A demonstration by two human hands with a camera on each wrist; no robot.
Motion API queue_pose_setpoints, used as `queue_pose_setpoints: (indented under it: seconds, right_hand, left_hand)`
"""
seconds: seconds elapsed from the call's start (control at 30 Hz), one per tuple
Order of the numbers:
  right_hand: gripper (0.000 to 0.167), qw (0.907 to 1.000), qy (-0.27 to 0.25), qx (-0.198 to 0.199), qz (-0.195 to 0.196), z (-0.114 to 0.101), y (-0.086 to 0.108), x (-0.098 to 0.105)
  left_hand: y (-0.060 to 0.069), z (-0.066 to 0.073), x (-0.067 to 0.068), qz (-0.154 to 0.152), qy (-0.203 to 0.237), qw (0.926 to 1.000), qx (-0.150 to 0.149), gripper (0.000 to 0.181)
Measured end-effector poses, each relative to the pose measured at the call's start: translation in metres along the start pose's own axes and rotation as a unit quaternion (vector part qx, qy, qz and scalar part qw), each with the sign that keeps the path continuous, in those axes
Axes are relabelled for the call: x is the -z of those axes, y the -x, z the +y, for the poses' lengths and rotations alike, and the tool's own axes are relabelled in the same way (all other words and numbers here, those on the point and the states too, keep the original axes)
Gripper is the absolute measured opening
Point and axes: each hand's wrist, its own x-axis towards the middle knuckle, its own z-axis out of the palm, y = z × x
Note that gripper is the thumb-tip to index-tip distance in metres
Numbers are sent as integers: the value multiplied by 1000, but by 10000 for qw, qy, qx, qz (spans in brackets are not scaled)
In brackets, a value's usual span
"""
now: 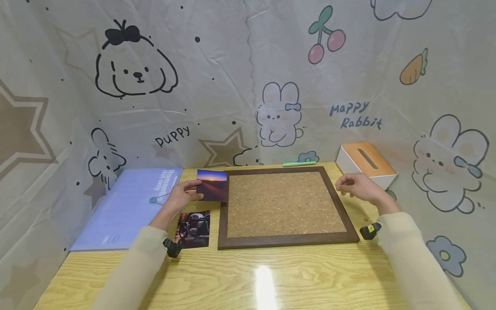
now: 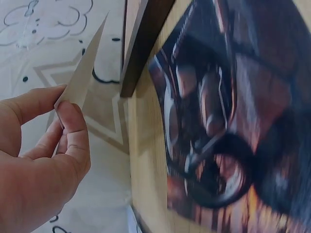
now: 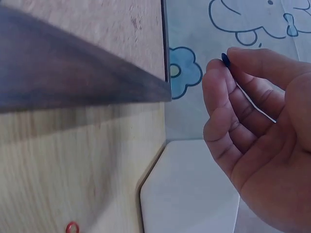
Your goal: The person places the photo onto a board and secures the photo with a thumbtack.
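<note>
My left hand (image 1: 181,199) pinches a sunset photo (image 1: 212,184) by its left edge, over the left side of a brown-framed cork board (image 1: 283,204). From the left wrist view, the photo (image 2: 82,80) appears nearly edge-on between thumb and fingers. A motorcycle photo (image 1: 195,230) lies on the table below that hand. Beyond the board's right edge is my right hand (image 1: 360,188), in front of a tissue box. Its thumb and forefinger pinch a small dark blue object (image 3: 225,60), whose kind is too small to tell.
A pale blue folder (image 1: 128,206) lies at the left. The white tissue box with an orange lid (image 1: 362,157) stands back right. Behind the board lies a green pen-like stick (image 1: 299,163). A small red ring (image 3: 72,227) is on the table. Patterned cloth (image 1: 217,77) surrounds the table.
</note>
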Motion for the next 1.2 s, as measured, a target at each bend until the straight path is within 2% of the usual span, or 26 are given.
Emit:
queue_pose_setpoints:
  seconds: [0.23, 0.37, 0.6, 0.9, 1.2]
  right_hand:
    - [24, 10000, 41, -35, 35, -11, -8, -5]
    - [23, 10000, 51, -8, 28, -17, -13, -8]
    - [21, 9999, -100, 70, 15, -27, -22, -17]
    - [15, 9996, -232, 133, -43, -40, -35, -28]
    - [13, 9983, -390, 414, -160, -57, -47, -42]
  left_hand:
    - [1, 3, -23, -149, 120, 9998, -102, 57]
    - [1, 6, -34, -224, 342, 9990, -155, 57]
    - [6, 13, -53, -303, 325, 9986, -283, 56]
    - [6, 11, -72, -579, 493, 9968, -246, 56]
    - [8, 17, -90, -599, 326, 9974, -213, 52]
